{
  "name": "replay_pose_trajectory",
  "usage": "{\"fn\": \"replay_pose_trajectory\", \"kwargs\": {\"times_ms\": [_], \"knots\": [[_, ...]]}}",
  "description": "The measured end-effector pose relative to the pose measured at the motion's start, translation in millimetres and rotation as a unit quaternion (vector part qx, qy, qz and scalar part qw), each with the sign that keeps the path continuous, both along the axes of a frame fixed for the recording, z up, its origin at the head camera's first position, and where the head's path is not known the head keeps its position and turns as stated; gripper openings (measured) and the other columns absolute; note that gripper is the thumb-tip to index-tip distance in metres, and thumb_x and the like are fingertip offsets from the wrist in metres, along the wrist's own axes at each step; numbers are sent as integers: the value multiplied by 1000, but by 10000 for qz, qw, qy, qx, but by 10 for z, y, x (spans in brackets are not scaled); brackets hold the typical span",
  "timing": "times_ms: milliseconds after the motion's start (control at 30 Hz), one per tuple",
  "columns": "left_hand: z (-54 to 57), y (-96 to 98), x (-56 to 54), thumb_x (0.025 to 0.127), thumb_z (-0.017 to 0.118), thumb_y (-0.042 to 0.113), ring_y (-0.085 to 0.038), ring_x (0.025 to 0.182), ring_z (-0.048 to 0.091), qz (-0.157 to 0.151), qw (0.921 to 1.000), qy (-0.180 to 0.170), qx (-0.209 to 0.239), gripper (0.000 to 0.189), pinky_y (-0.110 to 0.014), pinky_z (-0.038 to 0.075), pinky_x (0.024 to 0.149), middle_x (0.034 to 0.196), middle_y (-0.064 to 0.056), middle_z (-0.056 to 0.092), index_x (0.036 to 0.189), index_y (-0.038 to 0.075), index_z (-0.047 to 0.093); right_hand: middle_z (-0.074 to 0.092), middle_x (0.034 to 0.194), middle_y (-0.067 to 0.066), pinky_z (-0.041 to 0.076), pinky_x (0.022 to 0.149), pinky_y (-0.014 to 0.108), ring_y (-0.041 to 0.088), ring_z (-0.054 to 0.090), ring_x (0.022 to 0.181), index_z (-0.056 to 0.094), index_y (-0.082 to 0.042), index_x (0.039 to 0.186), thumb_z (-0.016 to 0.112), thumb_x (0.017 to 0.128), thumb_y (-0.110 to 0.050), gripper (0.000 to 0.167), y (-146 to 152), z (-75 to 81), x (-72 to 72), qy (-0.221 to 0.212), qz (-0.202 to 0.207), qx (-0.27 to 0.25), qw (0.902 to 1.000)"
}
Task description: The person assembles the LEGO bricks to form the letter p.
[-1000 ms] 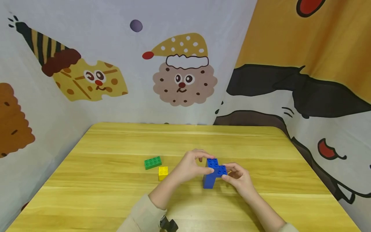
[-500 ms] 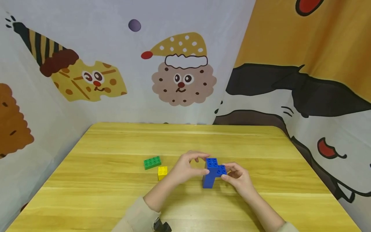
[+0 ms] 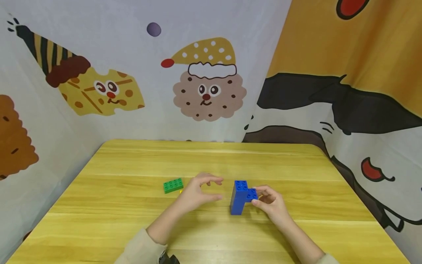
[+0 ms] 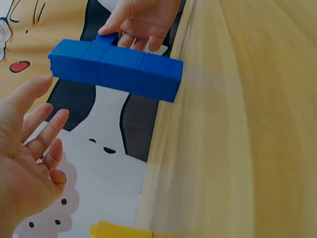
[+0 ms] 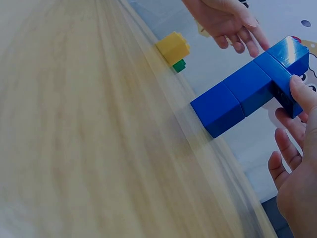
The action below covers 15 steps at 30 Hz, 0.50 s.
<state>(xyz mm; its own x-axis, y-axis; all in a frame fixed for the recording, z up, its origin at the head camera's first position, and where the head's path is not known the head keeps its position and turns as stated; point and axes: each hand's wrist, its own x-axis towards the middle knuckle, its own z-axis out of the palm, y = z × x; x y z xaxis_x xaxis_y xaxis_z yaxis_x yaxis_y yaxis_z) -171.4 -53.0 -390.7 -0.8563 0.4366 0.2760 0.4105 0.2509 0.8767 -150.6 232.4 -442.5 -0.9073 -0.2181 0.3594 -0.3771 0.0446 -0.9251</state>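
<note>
A tower of stacked blue toy bricks [image 3: 238, 201] stands upright on the table, with one flatter brick [image 3: 252, 194] jutting out to the right near its top. My right hand [image 3: 271, 205] pinches that jutting part between thumb and fingers; the right wrist view shows the thumb on the brick's end [image 5: 287, 94]. To the left of the tower my left hand [image 3: 197, 192] is apart from it, thumb and fingers spread with nothing between them. Behind the left hand a yellow brick [image 5: 173, 48] is almost hidden in the head view.
A green brick [image 3: 173, 185] lies on the wooden table [image 3: 132, 227], left of the left hand and close to the yellow one. A printed cloth [image 3: 125, 44] with cartoon figures hangs behind the table and along its sides.
My left hand has let go of the tower's top and drawn away to the left, now covering most of the yellow brick. The right hand and the tower stay in place.
</note>
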Motion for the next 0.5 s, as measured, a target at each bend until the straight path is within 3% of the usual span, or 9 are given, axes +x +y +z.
{"fn": "replay_pose_trajectory", "kwargs": {"times_ms": [267, 500], "knots": [[-45, -197, 22, 76, 82, 21, -19, 102, 51, 152, 9998, 41, -87, 42, -49, 40, 86, 110, 5, 65, 116, 21, 69, 69, 92, 1, 48, 61, 26, 13, 60, 80, 62, 0, 113, 66, 85, 8, 30, -3, 4, -3, 71, 48, 63, 9999], [-128, -418, 53, 76, 83, 22, -31, 98, 49, 339, 9992, 90, -185, 43, -48, 41, 80, 111, 3, 65, 116, 19, 68, 69, 91, 2, 48, 62, 26, 13, 61, 79, 63, 1, 112, 67, 83, 9, 30, -2, -2, 5, 41, -26, 39, 10000]]}}
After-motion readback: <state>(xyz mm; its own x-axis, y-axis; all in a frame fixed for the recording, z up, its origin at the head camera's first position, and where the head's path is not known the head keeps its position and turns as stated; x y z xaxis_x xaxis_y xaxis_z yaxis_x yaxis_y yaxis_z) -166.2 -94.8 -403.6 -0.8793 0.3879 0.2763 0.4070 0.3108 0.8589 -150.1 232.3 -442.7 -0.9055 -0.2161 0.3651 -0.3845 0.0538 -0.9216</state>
